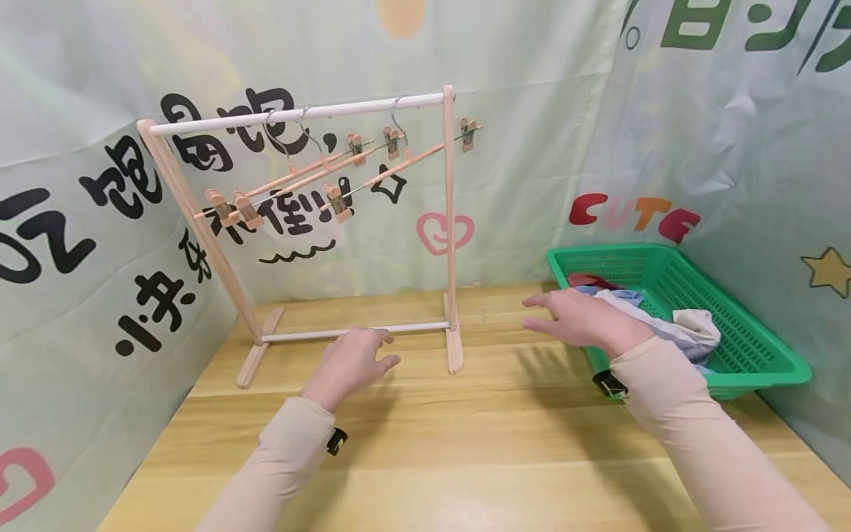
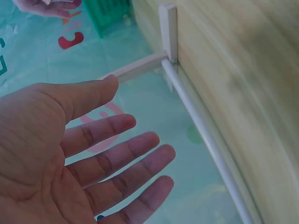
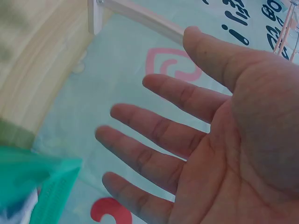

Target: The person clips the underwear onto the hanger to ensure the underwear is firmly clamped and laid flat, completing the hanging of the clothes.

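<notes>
My left hand (image 1: 350, 363) hovers above the table in front of the rack's lower bar, its fingers loosely spread and nothing in it. To the right, my right hand (image 1: 585, 319) hangs in the air by the near left side of a green basket (image 1: 751, 336), also holding nothing. Both palms look bare in the wrist views. Inside the basket lie crumpled cloths, among them a light blue and white one (image 1: 671, 332) and a dark red one (image 1: 592, 281). A small wooden clothes rack (image 1: 450, 222) carries several clip hangers (image 1: 319, 174) on its white top rail.
The wooden table (image 1: 439, 458) runs up to printed fabric walls (image 1: 518, 148) at the back and sides. The rack's feet (image 1: 454, 347) rest on the table's left half. At the right edge, the basket stands close to the fabric.
</notes>
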